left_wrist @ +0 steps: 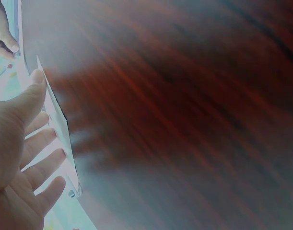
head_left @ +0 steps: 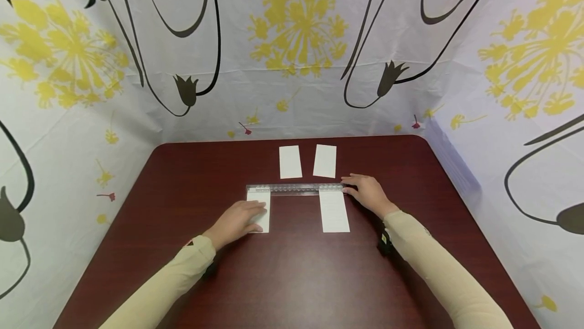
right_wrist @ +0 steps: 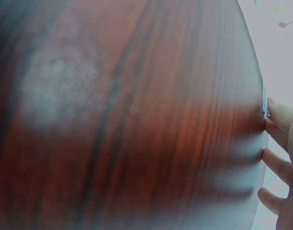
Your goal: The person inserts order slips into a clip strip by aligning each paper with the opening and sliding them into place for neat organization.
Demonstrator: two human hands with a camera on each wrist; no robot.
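A clear ruler [head_left: 294, 189] lies across the table, over the top ends of two white paper cards. On the left card [head_left: 264, 225] rests my left hand [head_left: 234, 221], its fingers straight and spread a little, as the left wrist view also shows on the card [left_wrist: 60, 120]. The right card [head_left: 335, 212] lies untouched by either hand. My right hand [head_left: 368, 194] holds the ruler's right end between thumb and fingers. In the right wrist view, the ruler's end [right_wrist: 265, 103] shows by the thumb, and other fingertips touch the table.
Two more white cards, one on the left [head_left: 290, 161] and one on the right [head_left: 325, 160], lie behind the ruler. The dark red-brown table [head_left: 292, 278] has rounded back corners. Floral-patterned fabric [head_left: 296, 96] hangs behind it and at both sides.
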